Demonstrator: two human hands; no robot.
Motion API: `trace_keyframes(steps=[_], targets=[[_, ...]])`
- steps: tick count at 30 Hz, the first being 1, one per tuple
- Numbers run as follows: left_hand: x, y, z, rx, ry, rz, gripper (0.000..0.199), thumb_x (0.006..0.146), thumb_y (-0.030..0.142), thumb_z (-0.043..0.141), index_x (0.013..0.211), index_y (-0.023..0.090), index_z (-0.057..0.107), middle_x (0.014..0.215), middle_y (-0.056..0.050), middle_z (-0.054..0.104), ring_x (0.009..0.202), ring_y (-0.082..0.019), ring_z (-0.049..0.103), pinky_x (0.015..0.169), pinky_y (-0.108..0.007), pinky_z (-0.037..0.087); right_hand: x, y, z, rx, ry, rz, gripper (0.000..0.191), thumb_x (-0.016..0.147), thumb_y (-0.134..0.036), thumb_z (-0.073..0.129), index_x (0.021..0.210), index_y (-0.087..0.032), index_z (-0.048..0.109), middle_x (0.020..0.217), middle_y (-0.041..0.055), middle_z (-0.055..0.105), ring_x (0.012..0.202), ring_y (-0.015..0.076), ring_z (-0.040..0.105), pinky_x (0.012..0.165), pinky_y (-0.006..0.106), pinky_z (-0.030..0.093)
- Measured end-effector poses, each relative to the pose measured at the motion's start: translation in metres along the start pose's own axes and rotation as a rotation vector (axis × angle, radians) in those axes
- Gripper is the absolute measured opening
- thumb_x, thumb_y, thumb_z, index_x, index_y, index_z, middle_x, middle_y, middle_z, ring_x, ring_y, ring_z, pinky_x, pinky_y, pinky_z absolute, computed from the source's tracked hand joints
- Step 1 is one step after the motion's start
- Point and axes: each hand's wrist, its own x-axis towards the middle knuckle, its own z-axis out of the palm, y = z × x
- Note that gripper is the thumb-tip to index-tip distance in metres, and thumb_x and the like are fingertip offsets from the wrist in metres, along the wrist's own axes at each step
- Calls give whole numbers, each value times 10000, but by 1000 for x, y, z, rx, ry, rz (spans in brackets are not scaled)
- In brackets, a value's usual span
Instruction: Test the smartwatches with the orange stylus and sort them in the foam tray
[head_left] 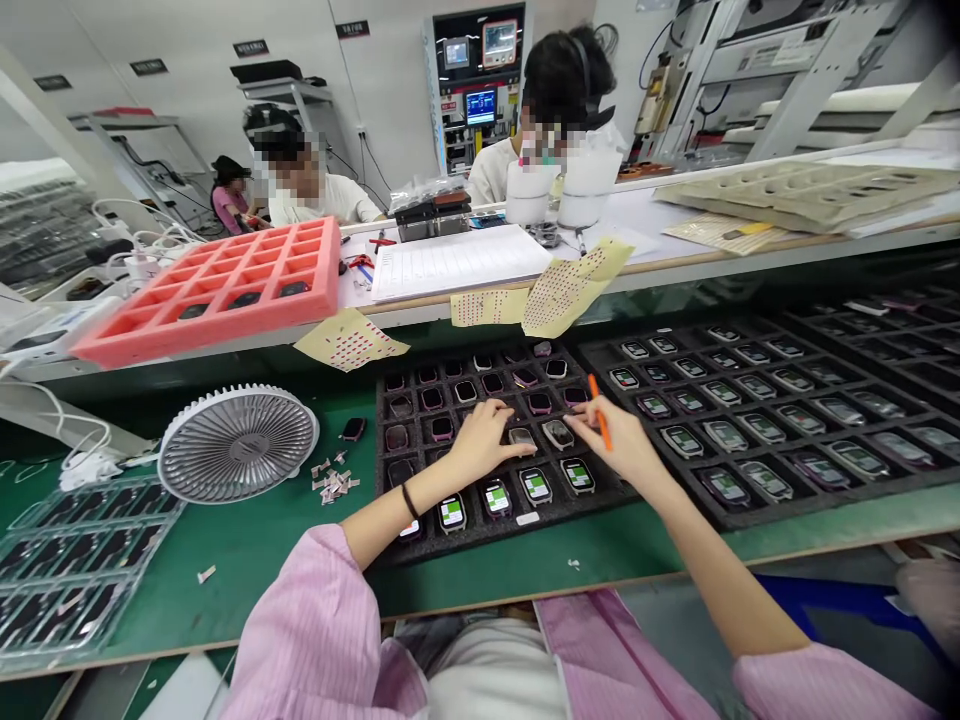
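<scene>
A black foam tray [465, 545] holds smartwatch bodies in rows of pockets. My left hand [480, 437] reaches over its middle, thumb and fingers apart, with the thumb tip at the edge of a watch [522, 438]. In my right hand [619, 440] is a slim orange stick [595, 390], upright between the fingers; its kind is unclear. The right fingertips reach the edge of a neighbouring silver-framed watch [557, 434]. Along the near row, lit watches [536, 485] show green and white screens.
A second watch tray [739, 515] lies to the right. On the left are a round fan [240, 443], small loose pieces [334, 482] and a clear plastic tray [142, 560]. A pink foam tray [326, 265] and papers [457, 262] sit on the shelf; co-workers sit beyond.
</scene>
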Motion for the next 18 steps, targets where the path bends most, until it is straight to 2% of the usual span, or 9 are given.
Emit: trace_keyframes(steps=[1,3,5,8,10,13,16,18], targets=[[-8,1,-13,22,7,-1,456,766,478,707,1069,147,625,1123,-122,615,1071,-286,596,923,-438,497,-4,-9,-5,-21,38,-20,406,800,-531,614,664,-249,355,866,103,702,822,242,692,765,379,505],[-30,2,-40,70,-6,-48,319,843,433,633,1012,163,631,1067,-96,640,1023,-256,620,900,-401,505,-13,-30,-7,-3,14,-45,363,858,-468,572,675,-248,349,851,84,697,816,226,686,766,358,497],[-56,2,-63,137,-53,-167,199,880,365,592,908,174,639,981,-70,663,968,-243,639,843,-370,517,-24,-51,4,65,-129,-77,328,889,-417,548,689,-246,354,850,65,693,766,200,676,729,332,500],[-99,3,-83,260,-220,-327,139,832,302,647,877,171,642,935,-65,677,888,-248,661,775,-353,525,-41,-76,40,114,-349,-168,297,907,-367,526,702,-248,347,806,49,657,755,193,648,688,313,500],[-124,2,-86,323,-313,-378,184,776,263,698,921,163,643,970,-76,678,915,-265,661,797,-363,525,-51,-85,68,78,-435,-216,289,905,-327,516,705,-253,321,768,39,626,689,186,621,648,309,495],[-149,-1,-84,350,-339,-413,269,745,206,698,1001,166,626,1043,-84,659,984,-265,643,833,-365,527,-63,-87,102,-138,-483,-268,275,870,-224,523,702,-259,308,691,27,578,613,195,575,590,314,471],[-158,-4,-79,362,-333,-441,316,751,189,672,1057,167,599,1098,-90,629,1049,-255,607,876,-364,517,-71,-86,122,-331,-477,-308,252,855,-171,522,697,-257,345,661,43,568,689,236,585,609,328,471],[-158,-6,-78,381,-358,-450,330,761,206,664,1079,157,591,1135,-100,606,1081,-257,581,904,-365,503,-74,-86,128,-348,-472,-297,216,873,-203,522,711,-250,386,683,54,591,739,249,599,628,333,479]])
